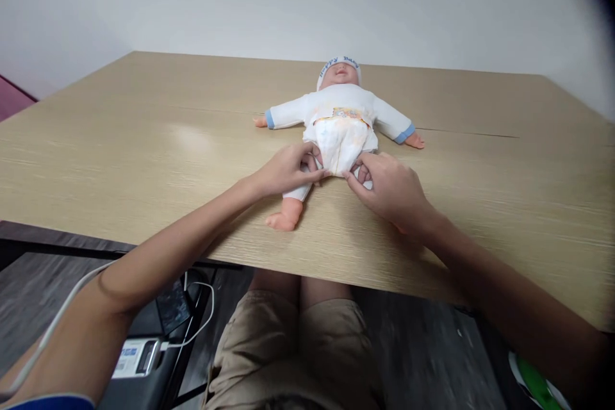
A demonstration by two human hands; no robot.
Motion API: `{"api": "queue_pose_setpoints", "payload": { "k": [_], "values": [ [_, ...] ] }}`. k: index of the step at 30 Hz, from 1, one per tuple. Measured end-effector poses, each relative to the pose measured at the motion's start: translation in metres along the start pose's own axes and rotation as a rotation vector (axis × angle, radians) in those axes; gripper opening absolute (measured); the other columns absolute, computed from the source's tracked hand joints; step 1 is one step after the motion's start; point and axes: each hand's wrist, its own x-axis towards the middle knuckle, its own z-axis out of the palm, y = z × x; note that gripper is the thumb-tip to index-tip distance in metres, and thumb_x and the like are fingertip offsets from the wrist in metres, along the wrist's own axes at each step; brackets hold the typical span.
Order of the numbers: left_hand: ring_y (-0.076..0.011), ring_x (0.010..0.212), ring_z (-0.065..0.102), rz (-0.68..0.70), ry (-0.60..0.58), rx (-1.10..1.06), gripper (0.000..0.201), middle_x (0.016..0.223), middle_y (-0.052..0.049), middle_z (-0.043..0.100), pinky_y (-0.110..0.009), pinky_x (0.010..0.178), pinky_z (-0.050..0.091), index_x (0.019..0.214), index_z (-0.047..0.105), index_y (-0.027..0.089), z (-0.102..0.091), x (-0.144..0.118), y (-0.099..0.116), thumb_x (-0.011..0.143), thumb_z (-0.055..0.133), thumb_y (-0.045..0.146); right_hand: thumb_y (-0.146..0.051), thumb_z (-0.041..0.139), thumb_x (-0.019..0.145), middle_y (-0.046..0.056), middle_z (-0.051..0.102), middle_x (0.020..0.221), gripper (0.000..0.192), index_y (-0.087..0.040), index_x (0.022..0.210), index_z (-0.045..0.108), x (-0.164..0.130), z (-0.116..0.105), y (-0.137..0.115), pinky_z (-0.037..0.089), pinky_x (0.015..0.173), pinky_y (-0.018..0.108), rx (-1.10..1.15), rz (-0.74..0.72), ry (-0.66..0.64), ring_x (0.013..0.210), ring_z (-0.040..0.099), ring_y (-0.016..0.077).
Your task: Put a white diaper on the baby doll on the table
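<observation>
On the table lies a baby doll [331, 100] on its back, arms spread, in a white outfit with blue cuffs and a lettered cap. A white diaper [339, 138] with a patterned waistband covers its lower belly and crotch. My left hand [293, 168] pinches the diaper's edge at the left leg opening, thumb pointing inward. At the opposite leg opening, my right hand [384, 182] grips the other edge between thumb and curled fingers. One doll foot [286, 216] shows below my left hand; the other leg is mostly hidden behind my right hand.
The wooden table [144, 147] reaches back to a pale wall [269, 0]. Below its front edge, a white device [137, 359] with a cable sits on a black chair or stand at left. A green object [535, 381] shows at lower right.
</observation>
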Motion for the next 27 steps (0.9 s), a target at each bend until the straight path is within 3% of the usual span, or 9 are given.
{"api": "queue_pose_setpoints", "payload": {
  "k": [10,22,27],
  "values": [
    [-0.0189,0.068,0.071,-0.068,0.029,0.162,0.029,0.072,0.000,0.080,-0.033,0.070,0.043,0.087,0.069,0.021,0.005,0.012,0.020,0.093,0.090,0.040,-0.038,0.069,0.108,0.008,0.071,0.092,0.024,-0.020,0.095,0.061,-0.007,0.005,0.002,0.035,0.081,0.037,0.034,-0.036,0.034,0.090,0.057,0.0245],
    [-0.0186,0.070,0.066,0.112,0.066,0.178,0.021,0.073,0.001,0.078,-0.034,0.077,0.045,0.091,0.066,0.022,0.009,0.007,0.009,0.098,0.077,0.039,-0.043,0.066,0.108,0.012,0.071,0.121,0.027,-0.019,0.115,0.073,-0.014,0.011,0.003,0.050,0.103,0.044,0.056,-0.107,0.104,0.110,0.063,0.0299],
    [-0.0239,0.090,0.068,0.201,0.141,0.259,0.020,0.089,-0.004,0.077,-0.038,0.088,0.049,0.092,0.069,0.022,0.011,0.006,0.005,0.100,0.074,0.040,-0.046,0.064,0.108,0.015,0.071,0.131,0.032,-0.018,0.121,0.072,-0.015,0.011,0.004,0.051,0.107,0.048,0.077,-0.112,0.079,0.114,0.062,0.0323]
  ]
}}
